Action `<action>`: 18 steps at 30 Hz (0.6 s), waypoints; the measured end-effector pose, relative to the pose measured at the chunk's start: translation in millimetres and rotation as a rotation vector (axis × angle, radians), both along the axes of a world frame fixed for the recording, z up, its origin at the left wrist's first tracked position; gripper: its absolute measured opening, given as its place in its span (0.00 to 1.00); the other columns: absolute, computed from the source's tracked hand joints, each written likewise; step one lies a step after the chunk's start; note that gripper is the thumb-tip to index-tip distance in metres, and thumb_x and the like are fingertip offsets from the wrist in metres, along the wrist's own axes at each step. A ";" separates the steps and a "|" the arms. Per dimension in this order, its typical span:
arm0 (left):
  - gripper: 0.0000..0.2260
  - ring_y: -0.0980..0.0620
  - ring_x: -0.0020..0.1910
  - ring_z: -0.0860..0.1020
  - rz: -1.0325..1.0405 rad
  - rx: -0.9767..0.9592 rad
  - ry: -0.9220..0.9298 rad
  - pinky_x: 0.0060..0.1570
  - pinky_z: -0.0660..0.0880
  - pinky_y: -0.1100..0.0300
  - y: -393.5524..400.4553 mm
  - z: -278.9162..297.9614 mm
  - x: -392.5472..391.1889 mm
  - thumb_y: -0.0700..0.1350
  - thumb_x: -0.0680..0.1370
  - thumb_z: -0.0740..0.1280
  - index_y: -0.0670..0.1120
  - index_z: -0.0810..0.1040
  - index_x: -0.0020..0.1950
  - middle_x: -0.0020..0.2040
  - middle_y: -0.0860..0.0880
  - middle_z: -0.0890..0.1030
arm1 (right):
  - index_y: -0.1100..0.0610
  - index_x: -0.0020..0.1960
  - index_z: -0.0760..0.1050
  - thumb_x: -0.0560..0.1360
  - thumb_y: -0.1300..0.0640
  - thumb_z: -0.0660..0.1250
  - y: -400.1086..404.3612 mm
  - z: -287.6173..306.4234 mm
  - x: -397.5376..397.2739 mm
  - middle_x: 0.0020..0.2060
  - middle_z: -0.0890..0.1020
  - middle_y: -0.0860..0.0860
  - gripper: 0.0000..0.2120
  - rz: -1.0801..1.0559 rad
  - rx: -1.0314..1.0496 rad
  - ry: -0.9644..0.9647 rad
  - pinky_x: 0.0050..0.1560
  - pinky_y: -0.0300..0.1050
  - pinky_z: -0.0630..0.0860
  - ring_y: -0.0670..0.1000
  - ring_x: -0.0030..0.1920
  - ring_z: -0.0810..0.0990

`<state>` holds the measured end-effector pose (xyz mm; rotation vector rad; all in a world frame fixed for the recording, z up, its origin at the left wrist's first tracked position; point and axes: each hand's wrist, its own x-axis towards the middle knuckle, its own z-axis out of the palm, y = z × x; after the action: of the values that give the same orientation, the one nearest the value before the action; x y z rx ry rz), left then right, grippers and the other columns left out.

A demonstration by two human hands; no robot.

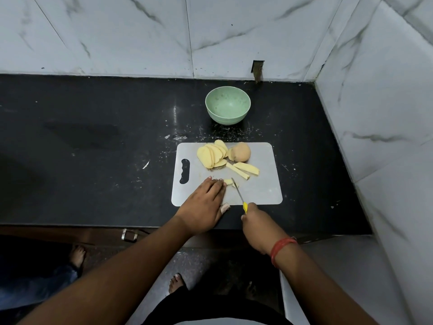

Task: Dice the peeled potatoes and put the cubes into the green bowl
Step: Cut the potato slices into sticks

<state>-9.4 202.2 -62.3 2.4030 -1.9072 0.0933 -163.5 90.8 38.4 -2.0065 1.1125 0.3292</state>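
On the black counter [93, 137] lies a grey cutting board [262, 191], with the green bowl [227, 108] behind it and no cubes visible inside. On the board lie one whole peeled potato [241, 151], a fan of slices [212, 154], some sticks [243, 170] and the small stick [228, 182] under the knife [239, 192]. The left hand [203, 205] presses this stick with straight fingers, and the right hand [257, 224] grips the yellow handle; the potato seems firm but wet and slippery, so I would hold it from above, near the cut.

You face a black stone counter [93, 137] set in a corner of white marble-veined wall tiles [117, 36], speckled floor [199, 266] below.
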 end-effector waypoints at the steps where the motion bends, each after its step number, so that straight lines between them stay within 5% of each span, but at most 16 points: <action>1: 0.32 0.37 0.73 0.69 -0.002 -0.001 0.006 0.77 0.59 0.43 0.2 -0.3 -0.2 0.58 0.87 0.44 0.35 0.67 0.77 0.73 0.37 0.70 | 0.62 0.63 0.66 0.83 0.59 0.52 -1.0 -5.6 4.4 0.49 0.77 0.57 0.12 0.041 -0.011 0.031 0.34 0.40 0.66 0.51 0.37 0.70; 6: 0.33 0.37 0.73 0.68 -0.012 0.017 0.003 0.78 0.58 0.44 0.0 1.2 0.0 0.58 0.86 0.41 0.35 0.66 0.78 0.74 0.37 0.70 | 0.64 0.62 0.64 0.82 0.61 0.55 3.3 0.0 23.1 0.53 0.79 0.60 0.11 0.105 -0.035 0.143 0.38 0.43 0.66 0.56 0.46 0.77; 10: 0.33 0.36 0.72 0.69 -0.009 0.003 -0.003 0.77 0.59 0.44 -0.2 2.4 -1.3 0.57 0.86 0.41 0.35 0.67 0.77 0.73 0.36 0.71 | 0.62 0.51 0.69 0.83 0.61 0.55 11.0 -5.6 16.2 0.39 0.72 0.53 0.06 0.262 -0.087 0.186 0.41 0.39 0.66 0.50 0.32 0.67; 14: 0.31 0.36 0.72 0.69 -0.004 -0.011 0.001 0.77 0.60 0.44 0.7 0.9 -1.8 0.57 0.87 0.45 0.35 0.67 0.78 0.73 0.37 0.71 | 0.62 0.65 0.65 0.81 0.61 0.54 9.0 -15.6 -3.7 0.51 0.75 0.58 0.13 0.269 -0.058 0.151 0.34 0.36 0.63 0.49 0.36 0.70; 16: 0.31 0.37 0.74 0.68 0.002 -0.032 0.013 0.78 0.59 0.44 2.8 0.2 -2.0 0.58 0.87 0.47 0.36 0.66 0.78 0.75 0.37 0.70 | 0.63 0.64 0.64 0.82 0.60 0.53 9.6 -12.2 -10.3 0.54 0.77 0.60 0.12 0.299 -0.108 0.147 0.34 0.41 0.66 0.55 0.46 0.77; 18: 0.29 0.38 0.74 0.68 0.012 -0.088 0.023 0.78 0.60 0.44 6.8 0.7 -3.8 0.57 0.87 0.51 0.36 0.67 0.78 0.75 0.37 0.70 | 0.65 0.62 0.64 0.83 0.60 0.54 10.5 -10.9 -5.2 0.51 0.79 0.60 0.11 0.319 -0.172 0.111 0.38 0.43 0.68 0.57 0.45 0.78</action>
<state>-13.2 209.0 -61.6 2.3487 -1.8387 0.1463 -168.8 101.2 27.5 -2.3477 0.9092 0.5291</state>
